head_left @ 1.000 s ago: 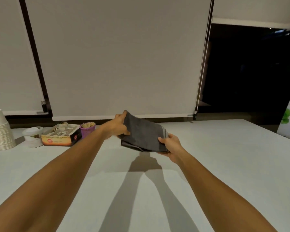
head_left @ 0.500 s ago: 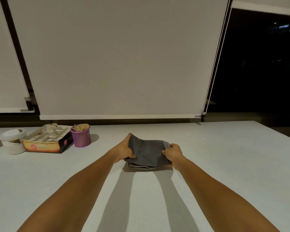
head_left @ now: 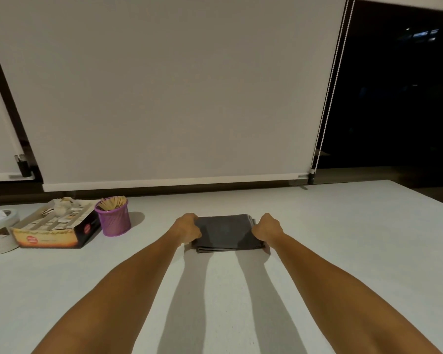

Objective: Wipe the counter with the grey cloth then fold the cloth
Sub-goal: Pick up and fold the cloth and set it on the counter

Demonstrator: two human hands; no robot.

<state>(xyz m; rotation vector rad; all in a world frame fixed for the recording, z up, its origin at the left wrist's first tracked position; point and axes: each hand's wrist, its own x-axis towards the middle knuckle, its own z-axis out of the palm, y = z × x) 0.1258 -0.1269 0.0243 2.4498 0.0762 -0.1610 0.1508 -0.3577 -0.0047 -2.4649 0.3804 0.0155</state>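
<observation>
The folded grey cloth [head_left: 225,232] lies flat on the table [head_left: 343,251] between both hands, left hand [head_left: 188,229] and right hand [head_left: 267,229] each curled closed on an edge.

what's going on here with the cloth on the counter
A person is finishing folding a grey cloth on the white counter. The cloth lies flat as a compact folded stack, with the left hand on its left edge and the right hand on its right edge. A purple cup of wooden sticks and an open box sit apart to the left.
</observation>
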